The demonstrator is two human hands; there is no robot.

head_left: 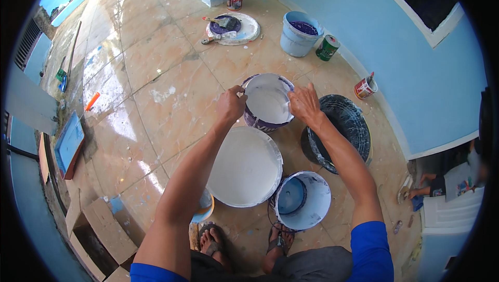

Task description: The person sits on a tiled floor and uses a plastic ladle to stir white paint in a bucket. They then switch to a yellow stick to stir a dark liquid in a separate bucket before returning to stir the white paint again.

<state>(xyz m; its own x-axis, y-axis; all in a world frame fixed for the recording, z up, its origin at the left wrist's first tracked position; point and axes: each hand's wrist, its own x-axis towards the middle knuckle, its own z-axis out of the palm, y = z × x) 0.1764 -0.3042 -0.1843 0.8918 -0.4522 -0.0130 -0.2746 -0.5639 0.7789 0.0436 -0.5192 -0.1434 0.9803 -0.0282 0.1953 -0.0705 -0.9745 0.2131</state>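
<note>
My left hand (pixel 231 104) is closed on the left rim of a purple-sided paint bucket (pixel 265 121). On the opposite side, my right hand (pixel 305 104) grips the same rim. White paint coats the bucket's inside. Just nearer to me stands a large round tub (pixel 244 168) filled with white paint. A pale bucket (pixel 317 199) with a blue bottom sits beside it at the right, close to my feet. To the right of my right hand is a black bucket (pixel 343 126) streaked with white, partly hidden behind my forearm.
Farther off are a paint-smeared lid (pixel 249 30) with a brush (pixel 221 21), a light-blue bucket (pixel 296 43) of purple paint, and small cans along the wall, one green (pixel 327 48). A paint tray (pixel 69 144) and cardboard box (pixel 109 230) lie left. Another person (pixel 447 183) sits at right.
</note>
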